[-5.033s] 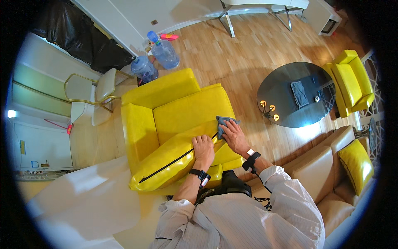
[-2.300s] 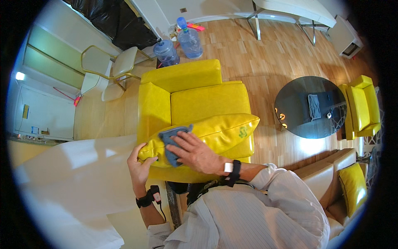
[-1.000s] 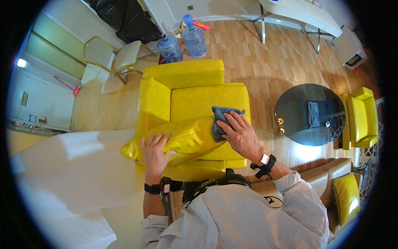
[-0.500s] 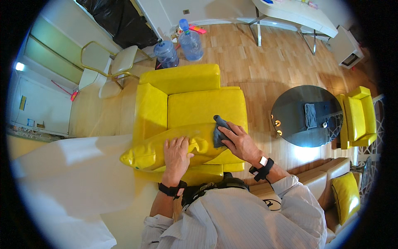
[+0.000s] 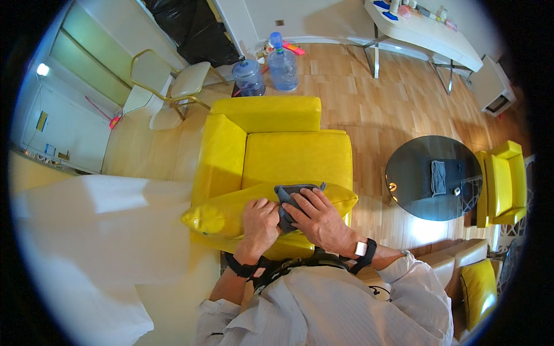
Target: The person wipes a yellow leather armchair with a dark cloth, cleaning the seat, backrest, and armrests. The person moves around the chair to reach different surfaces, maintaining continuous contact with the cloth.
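Note:
A glossy yellow cushion (image 5: pixel 339 199) stretches sideways across the front of a yellow armchair (image 5: pixel 297 155). My left hand (image 5: pixel 261 226) is closed on the middle of the cushion, fingers curled into its cover. Against the cushion's upper face, just right of that hand, my right hand (image 5: pixel 324 224) presses a dark grey cloth (image 5: pixel 284 203). Its fingers lie over the cloth, which reaches nearly to my left hand's knuckles. Part of the cushion's near side is hidden behind my hands.
At right stand a round black glass table (image 5: pixel 412 179) with a folded cloth (image 5: pixel 438 179) on it, and another yellow armchair (image 5: pixel 503 181). A beige sofa (image 5: pixel 444 259) is at lower right, white sheeting (image 5: pixel 115 230) at left. Water jugs (image 5: pixel 283 72) and chairs (image 5: pixel 190 81) stand beyond.
My right hand has moved left along the cushion with the cloth, close to my left hand. The left hand's fingers, flatter before, are now curled. The whole view has shifted slightly.

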`<state>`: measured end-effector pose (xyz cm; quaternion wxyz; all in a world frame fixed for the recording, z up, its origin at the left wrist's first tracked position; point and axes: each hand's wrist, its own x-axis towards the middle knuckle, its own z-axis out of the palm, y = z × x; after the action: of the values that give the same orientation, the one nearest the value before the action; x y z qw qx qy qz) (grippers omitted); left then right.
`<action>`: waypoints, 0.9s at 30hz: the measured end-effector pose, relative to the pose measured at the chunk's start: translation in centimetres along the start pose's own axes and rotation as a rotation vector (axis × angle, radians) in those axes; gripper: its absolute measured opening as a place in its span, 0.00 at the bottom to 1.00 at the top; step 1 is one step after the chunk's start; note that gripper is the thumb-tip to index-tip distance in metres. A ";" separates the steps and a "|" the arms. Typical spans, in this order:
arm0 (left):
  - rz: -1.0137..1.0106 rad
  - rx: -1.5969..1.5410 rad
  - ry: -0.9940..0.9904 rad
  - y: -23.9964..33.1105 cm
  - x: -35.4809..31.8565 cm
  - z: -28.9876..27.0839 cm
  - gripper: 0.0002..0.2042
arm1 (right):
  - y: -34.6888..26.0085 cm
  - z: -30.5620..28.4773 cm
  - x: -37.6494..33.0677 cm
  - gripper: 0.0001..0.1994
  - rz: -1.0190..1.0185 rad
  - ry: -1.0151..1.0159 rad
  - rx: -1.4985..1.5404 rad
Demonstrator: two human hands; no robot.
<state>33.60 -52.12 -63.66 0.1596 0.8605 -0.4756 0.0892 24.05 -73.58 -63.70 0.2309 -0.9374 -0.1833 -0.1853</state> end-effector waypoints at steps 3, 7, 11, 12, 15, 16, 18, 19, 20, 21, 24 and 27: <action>-0.098 -0.031 0.013 -0.6 -1.1 0.5 0.20 | 0.8 0.4 -0.5 0.28 -0.018 0.027 -0.014; -0.219 -0.046 0.008 -2.0 -2.9 -0.2 0.37 | 2.6 -1.1 -2.3 0.27 0.078 0.006 -0.103; -0.401 0.124 -0.037 -3.4 -4.4 -1.2 0.50 | 2.5 -1.1 -2.2 0.26 0.120 0.024 -0.156; -0.413 0.138 -0.024 -3.8 -4.6 -1.3 0.50 | 2.2 -0.6 -1.9 0.26 0.128 0.017 -0.095; -0.430 0.171 -0.025 -4.6 -5.3 -0.8 0.52 | 0.6 2.7 0.1 0.28 0.054 0.037 -0.019; -0.412 0.170 -0.014 -4.8 -5.3 -0.4 0.51 | -0.4 4.3 1.2 0.29 0.059 0.059 0.031; -0.363 0.155 0.038 -5.3 -5.0 0.5 0.49 | -1.8 6.9 3.2 0.29 0.032 0.048 -0.015; -0.357 0.191 0.031 -5.6 -4.7 0.7 0.47 | -2.3 7.8 4.0 0.29 0.002 0.077 -0.018; -0.339 0.212 0.043 -5.9 -4.5 0.8 0.46 | -2.5 8.5 4.5 0.30 -0.014 0.086 -0.019; -0.326 0.225 0.043 -6.2 -4.3 0.8 0.45 | -2.4 8.7 4.7 0.31 -0.036 0.087 -0.020; -0.390 0.190 -0.056 -6.6 -4.1 0.2 0.46 | -0.9 7.3 3.7 0.30 -0.044 0.023 0.068; -0.353 0.156 -0.014 -5.9 -4.0 -0.3 0.43 | 1.1 3.7 0.5 0.28 0.054 0.013 -0.036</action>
<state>36.48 -45.93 -65.69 0.1022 0.9409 -0.3100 0.0904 25.94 -72.53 -66.89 0.2203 -0.9447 -0.1532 -0.1885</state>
